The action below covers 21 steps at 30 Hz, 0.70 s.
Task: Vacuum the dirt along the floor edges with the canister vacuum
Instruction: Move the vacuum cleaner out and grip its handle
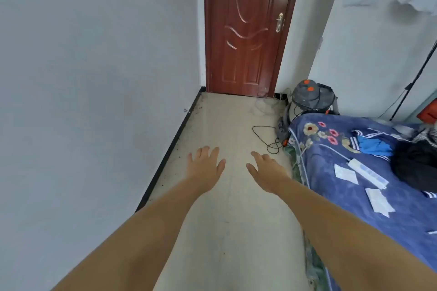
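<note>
Vacuuming not begun: my left hand point(205, 168) and right hand point(267, 171) spread, empty; next I must fetch the vacuum point(309, 99).

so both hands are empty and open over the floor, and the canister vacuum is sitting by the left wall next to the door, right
Not quite. In the head view the canister vacuum stands on the right, in the corner between the door and the bed, not by the left wall. The rest holds: the left hand and right hand are both empty and open over the floor.
</note>
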Motion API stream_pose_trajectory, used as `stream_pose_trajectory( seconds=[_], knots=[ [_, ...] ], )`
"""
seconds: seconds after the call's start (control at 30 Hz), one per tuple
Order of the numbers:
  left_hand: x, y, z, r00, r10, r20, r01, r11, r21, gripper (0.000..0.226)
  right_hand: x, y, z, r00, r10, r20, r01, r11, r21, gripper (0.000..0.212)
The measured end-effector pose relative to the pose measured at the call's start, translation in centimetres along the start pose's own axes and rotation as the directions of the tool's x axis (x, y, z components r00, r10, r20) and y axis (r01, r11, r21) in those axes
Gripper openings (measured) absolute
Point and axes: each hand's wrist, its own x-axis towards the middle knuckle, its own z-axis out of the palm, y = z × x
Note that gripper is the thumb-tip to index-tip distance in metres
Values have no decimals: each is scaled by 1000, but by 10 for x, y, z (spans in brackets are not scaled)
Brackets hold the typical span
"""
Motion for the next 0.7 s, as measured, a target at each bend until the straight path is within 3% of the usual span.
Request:
stream_pose_trajectory(
  seconds=[0.4,0.7],
  knots=[
    [248,-74,-9,998,-46,-36,47,999,18,53,272,-5,-39,996,-44,78,53,992,-111,51],
    [495,-95,-37,989,150,8,-150,986,65,54,446,33,-82,982,187,28,-188,982,21,52]
  ],
)
